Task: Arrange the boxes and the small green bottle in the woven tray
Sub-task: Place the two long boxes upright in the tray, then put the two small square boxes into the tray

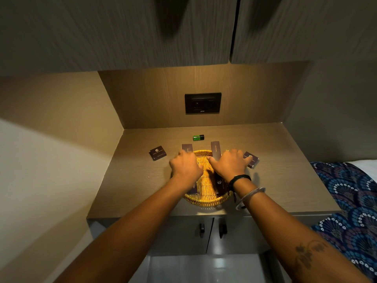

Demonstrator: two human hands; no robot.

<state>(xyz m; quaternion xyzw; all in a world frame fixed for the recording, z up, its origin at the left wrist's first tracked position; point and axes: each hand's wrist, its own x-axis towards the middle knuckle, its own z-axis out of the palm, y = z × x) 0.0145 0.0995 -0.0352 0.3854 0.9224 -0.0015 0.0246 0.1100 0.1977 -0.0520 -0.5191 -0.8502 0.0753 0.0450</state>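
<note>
Boxes (221,183) in woven tray (207,201)

The scene is seen through a single wide-angle camera worn on the head, aimed forward and steeply down. The counter (285,180) is viewed from close above, both forearms entering from the bottom edge. The back panel (255,94) and upper cabinets (122,31) are caught above, bent by the lens.
</note>
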